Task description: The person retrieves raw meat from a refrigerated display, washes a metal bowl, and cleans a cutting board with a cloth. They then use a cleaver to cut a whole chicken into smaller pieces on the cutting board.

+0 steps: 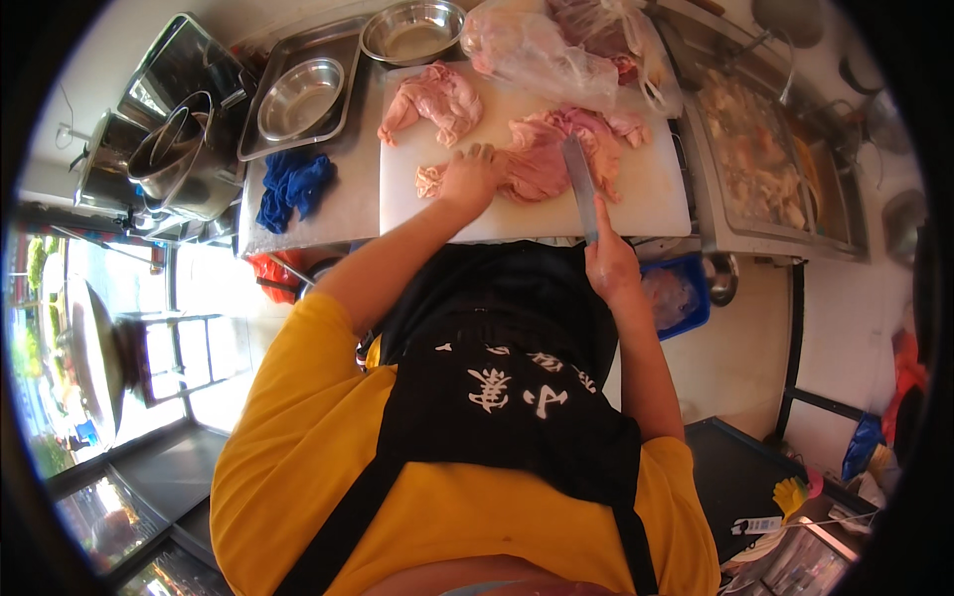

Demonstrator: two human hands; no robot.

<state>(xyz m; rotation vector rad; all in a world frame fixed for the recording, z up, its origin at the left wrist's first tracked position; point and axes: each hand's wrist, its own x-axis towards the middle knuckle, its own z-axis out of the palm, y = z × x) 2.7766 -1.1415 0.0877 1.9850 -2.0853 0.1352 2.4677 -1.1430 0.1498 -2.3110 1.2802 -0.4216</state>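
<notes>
On a white cutting board lies raw poultry meat, spread across the middle. My left hand presses on its left part, fingers curled; a pale end of the piece sticks out to the left of the hand. A knife is in my right hand, its blade pointing away from me with the tip over the pink meat. Another raw poultry piece lies at the board's upper left. Across the upper right of the board rests a clear plastic bag with more raw meat in it.
A blue cloth lies on the steel table, left of the board. Behind it, a metal tray holds a steel bowl; another steel bowl stands nearby. A sink is at right, and a blue bin sits below the table.
</notes>
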